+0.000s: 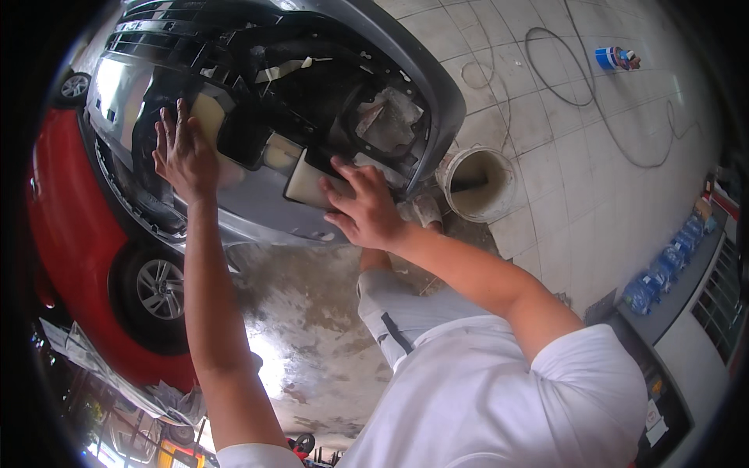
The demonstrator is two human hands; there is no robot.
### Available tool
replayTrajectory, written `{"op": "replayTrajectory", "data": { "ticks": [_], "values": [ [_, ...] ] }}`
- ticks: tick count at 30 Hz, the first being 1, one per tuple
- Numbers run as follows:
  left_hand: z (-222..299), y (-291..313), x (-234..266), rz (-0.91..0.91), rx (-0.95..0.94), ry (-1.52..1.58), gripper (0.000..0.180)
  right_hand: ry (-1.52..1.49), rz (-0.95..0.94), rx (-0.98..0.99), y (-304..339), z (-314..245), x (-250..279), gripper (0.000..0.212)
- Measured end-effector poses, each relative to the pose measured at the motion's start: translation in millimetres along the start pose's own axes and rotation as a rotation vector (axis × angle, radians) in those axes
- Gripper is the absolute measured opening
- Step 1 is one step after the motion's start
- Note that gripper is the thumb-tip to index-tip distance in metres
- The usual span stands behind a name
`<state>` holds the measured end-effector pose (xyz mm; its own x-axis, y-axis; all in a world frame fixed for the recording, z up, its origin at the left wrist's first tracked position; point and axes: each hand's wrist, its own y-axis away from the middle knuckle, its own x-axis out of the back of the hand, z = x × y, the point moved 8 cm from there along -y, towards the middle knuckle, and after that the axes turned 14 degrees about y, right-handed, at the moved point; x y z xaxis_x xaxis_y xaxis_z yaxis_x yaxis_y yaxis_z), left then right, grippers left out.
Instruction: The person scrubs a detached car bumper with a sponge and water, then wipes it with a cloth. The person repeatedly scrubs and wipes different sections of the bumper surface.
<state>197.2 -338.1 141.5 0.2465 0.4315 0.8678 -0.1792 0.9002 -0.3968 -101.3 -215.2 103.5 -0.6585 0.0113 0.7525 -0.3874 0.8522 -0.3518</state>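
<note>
A dark grey car bumper (273, 216) lies in front of me, its hollow black inner side showing at the far part. My left hand (187, 156) rests on its left area, fingers stretched out and pointing away, beside a cream-coloured patch (206, 117). Further right, my right hand (365, 201) is on the near edge with fingers apart and slightly bent. Its fingertips touch or overlap a cream, dark-edged rectangular section (306, 184); whether that is loose or part of the bumper I cannot tell. Neither hand visibly grips anything.
A white bucket (481, 184) with murky liquid stands right of the bumper. A hose (591, 93) loops over the tiled floor near a blue can (608, 58). A red car (86, 257) is close on the left. Blue-tinted plastic bottles (663, 265) line a ledge at right.
</note>
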Motion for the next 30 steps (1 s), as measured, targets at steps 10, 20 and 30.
{"op": "replayTrajectory", "data": {
  "ticks": [10,20,30],
  "values": [
    [-6.8,-8.8,-1.4,0.023,-0.001,0.001,0.049,0.062,-0.018,0.066,-38.7,-8.0,-14.4,0.054],
    [0.2,-2.5,-0.2,0.050,-0.003,0.048,0.047,-0.008,0.011,0.007,-32.7,-11.1,-16.7,0.053],
    [-6.2,-3.8,-3.1,0.036,-0.028,0.075,0.047,0.001,0.025,0.009,-49.6,-22.7,-25.3,0.052]
  ]
}}
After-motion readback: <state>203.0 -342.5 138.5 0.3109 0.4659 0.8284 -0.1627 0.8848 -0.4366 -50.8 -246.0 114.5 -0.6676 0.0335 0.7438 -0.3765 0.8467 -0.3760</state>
